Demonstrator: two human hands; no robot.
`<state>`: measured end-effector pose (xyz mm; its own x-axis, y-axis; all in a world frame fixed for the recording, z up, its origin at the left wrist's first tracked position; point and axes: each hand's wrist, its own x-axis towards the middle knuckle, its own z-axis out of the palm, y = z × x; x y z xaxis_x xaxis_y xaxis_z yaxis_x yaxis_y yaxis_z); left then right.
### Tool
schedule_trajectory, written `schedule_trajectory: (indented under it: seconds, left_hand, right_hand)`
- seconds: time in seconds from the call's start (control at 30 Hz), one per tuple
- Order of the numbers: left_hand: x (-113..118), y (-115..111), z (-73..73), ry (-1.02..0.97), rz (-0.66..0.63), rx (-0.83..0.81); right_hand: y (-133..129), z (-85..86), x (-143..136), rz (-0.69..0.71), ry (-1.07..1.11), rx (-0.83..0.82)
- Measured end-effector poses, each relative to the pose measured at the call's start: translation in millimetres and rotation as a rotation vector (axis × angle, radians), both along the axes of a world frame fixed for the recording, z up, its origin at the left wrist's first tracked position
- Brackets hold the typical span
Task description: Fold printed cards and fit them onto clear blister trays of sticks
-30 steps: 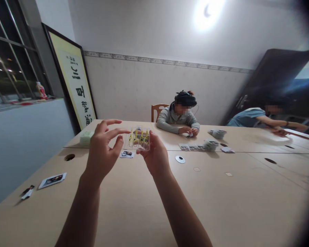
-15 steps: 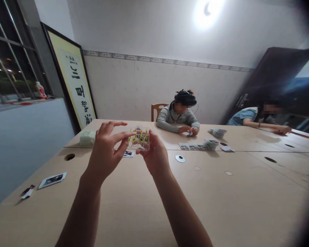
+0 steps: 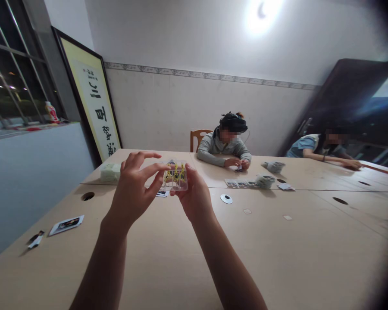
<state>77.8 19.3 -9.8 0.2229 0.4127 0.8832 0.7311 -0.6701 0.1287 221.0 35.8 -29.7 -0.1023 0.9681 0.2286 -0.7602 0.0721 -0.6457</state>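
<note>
A small clear plastic box (image 3: 176, 181) with compartments is held up above the table; yellow and dark pieces show inside it. My right hand (image 3: 195, 191) grips its right side, thumb along the edge and fingers behind and below. At the box's left side is my left hand (image 3: 136, 185), its index finger and thumb reaching the left edge and upper left part, the other fingers raised and spread. Partly hidden beneath the box, a printed card (image 3: 162, 194) lies on the table.
Across the table (image 3: 245, 258) a person (image 3: 224, 144) handles something small; another person (image 3: 323, 148) leans in at right. Stacked boxes (image 3: 265, 181), a clear stack (image 3: 110, 172), a round disc (image 3: 226, 199), a printed packet (image 3: 66, 225) and paper scraps lie about.
The box has tilted or turned slightly in my hands, and the yellow pieces look differently placed. Both my hands have barely moved. The hand of the person at far right has shifted left.
</note>
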Motion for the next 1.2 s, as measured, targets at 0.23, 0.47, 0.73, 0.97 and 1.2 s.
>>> schedule_trajectory:
  seconds: [0.23,0.47,0.73,0.97,1.2]
  left_hand:
    - [-1.6,1.3,0.8,-0.056,-0.074,-0.059]
    - [-2.3,1.5,0.1,-0.097,-0.087,-0.091]
    - [-1.4,-1.2,0.8,-0.097,-0.074,-0.046]
    - [0.3,-4.8,2.9,-0.055,-0.037,-0.025]
    - [0.1,-3.6,2.7,-0.015,-0.041,-0.07]
  right_hand:
    - [1.0,-2.1,0.4,0.001,-0.019,0.03]
    - [-1.1,-1.8,1.6,0.007,-0.063,0.054]
    - [-7.0,0.8,2.1,-0.015,-0.08,0.041]
    - [-5.9,-0.4,1.3,-0.01,-0.072,0.035]
    - [-0.2,-4.0,0.3,0.021,-0.059,0.034]
